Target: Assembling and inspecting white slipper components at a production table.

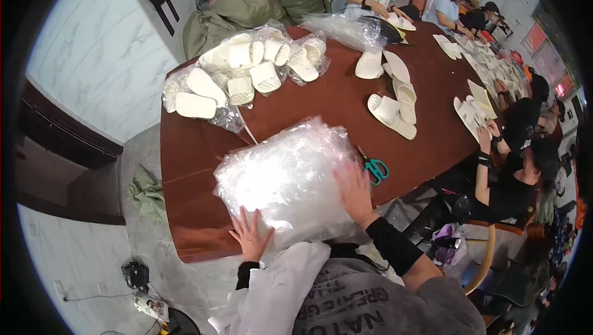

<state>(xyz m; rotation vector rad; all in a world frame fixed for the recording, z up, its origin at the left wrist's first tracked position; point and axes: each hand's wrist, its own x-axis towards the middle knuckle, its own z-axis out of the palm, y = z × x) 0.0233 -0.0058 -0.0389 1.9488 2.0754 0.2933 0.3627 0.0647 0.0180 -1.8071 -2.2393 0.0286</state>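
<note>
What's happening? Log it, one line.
left hand: spread on plastic stack; right hand: on stack, blurred; scissors: beside right hand; bagged slippers: beyond stack

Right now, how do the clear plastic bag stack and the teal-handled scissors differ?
The bag stack is broad and see-through; the scissors are much smaller, with opaque teal handles. The left hand and right hand are spread on the bag stack, while neither holds the scissors. Both things lie on the brown table.

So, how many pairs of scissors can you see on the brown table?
1: the teal-handled scissors, just right of the clear plastic stack. Others may be hidden under it.
</note>
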